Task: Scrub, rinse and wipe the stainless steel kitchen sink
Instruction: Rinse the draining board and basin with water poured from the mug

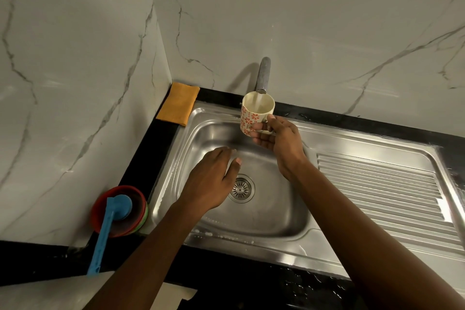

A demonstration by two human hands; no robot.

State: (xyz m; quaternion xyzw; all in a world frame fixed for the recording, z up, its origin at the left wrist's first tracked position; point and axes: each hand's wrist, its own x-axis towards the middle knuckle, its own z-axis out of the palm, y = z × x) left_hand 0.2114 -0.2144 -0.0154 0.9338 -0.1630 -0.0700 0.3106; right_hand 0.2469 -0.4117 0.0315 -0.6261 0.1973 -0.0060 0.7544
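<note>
My worry is the mug (254,114): water from the tap (263,75) is running into it, and if I overfill it or tip it fast, water could slop past the sink (264,246) onto the black counter (226,277), or the wet handle could slip from my grip and knock the steel. My right hand (279,138) holds the mug upright by its handle, just under the spout at the back of the basin. My left hand (211,178) is open, fingers straight, low over the basin beside the drain (241,189); whether it touches I can't tell.
</note>
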